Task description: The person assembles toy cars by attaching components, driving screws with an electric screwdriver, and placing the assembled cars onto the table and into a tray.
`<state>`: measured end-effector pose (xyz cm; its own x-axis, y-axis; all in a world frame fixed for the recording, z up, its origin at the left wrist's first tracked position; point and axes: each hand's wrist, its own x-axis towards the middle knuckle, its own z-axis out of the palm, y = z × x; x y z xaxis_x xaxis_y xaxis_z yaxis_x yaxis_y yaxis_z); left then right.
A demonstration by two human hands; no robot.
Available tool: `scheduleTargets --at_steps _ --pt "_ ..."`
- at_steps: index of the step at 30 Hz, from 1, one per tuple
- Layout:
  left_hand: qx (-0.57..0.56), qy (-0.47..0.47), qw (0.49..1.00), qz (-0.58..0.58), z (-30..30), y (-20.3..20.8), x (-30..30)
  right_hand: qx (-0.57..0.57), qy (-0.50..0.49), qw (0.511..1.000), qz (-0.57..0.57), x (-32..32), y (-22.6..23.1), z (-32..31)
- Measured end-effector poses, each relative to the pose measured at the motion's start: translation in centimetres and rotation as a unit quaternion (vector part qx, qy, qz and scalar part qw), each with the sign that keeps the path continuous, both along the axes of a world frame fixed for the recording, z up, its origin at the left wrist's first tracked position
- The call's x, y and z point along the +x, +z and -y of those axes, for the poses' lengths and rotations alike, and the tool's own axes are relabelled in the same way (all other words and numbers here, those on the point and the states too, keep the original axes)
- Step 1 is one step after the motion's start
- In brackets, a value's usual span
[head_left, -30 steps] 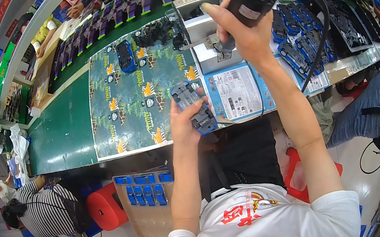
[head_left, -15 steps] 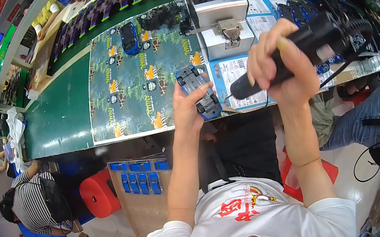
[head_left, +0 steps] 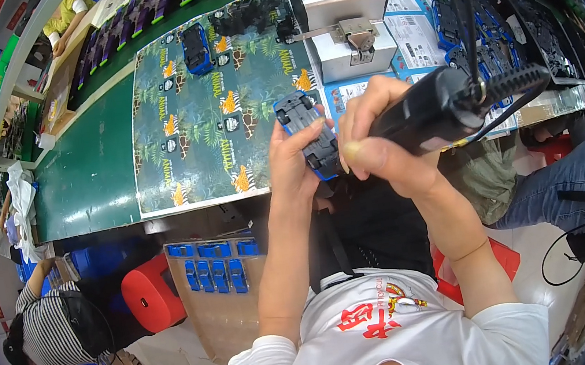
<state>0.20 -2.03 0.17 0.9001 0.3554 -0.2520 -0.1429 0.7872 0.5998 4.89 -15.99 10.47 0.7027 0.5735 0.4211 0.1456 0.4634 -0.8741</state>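
Observation:
In my left hand (head_left: 288, 159) is a blue toy car (head_left: 306, 130), turned so that its black-and-grey underside faces up. The thumb presses on the underside and the fingers wrap beneath. My right hand (head_left: 387, 159) grips a thick black corded electric screwdriver (head_left: 425, 115), held level with its front end toward the car. That tip is hidden behind my right fingers, so I cannot tell whether it touches the car. A second blue toy car (head_left: 197, 51) lies on the patterned sheet (head_left: 187, 141) beyond my left hand.
Behind the car stands a grey metal machine (head_left: 340, 10), beside tangled black parts (head_left: 248, 17). More toy cars (head_left: 486, 53) and a black tray (head_left: 546, 34) are at right. Cables (head_left: 467, 4) hang by the screwdriver. Below left, a cardboard box (head_left: 210, 315) holds several blue cars.
My right hand has brought the screwdriver left, up against the car, and its cord end has swung nearer. The left hand still holds the car in nearly the same place.

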Motion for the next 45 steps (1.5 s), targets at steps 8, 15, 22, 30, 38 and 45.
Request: scheduleTargets --at_steps 8,15,22,30,38,45 --pt "0.001 -0.018 1.0 -0.02 -0.3 0.2 0.6 0.015 0.036 0.999 0.015 -0.1 -0.5 0.2" --pt "0.02 -0.026 0.999 -0.018 -0.4 0.3 0.8 0.029 0.023 0.999 -0.007 0.2 -0.9 0.7" --pt "0.0 -0.02 1.0 -0.023 -0.2 0.8 0.7 0.001 0.02 1.0 -0.013 0.0 -0.3 1.1" --pt "-0.042 -0.036 0.998 -0.007 -0.3 0.9 0.9 0.024 0.0 0.998 -0.059 -0.3 0.1 1.2" --pt "-0.062 -0.069 0.994 0.051 -1.2 2.5 0.9 0.176 0.015 0.983 0.042 1.6 1.5 5.0" --pt "0.843 0.119 0.517 0.086 -5.9 3.4 2.5 0.166 -0.036 0.985 0.035 2.1 0.9 7.2"
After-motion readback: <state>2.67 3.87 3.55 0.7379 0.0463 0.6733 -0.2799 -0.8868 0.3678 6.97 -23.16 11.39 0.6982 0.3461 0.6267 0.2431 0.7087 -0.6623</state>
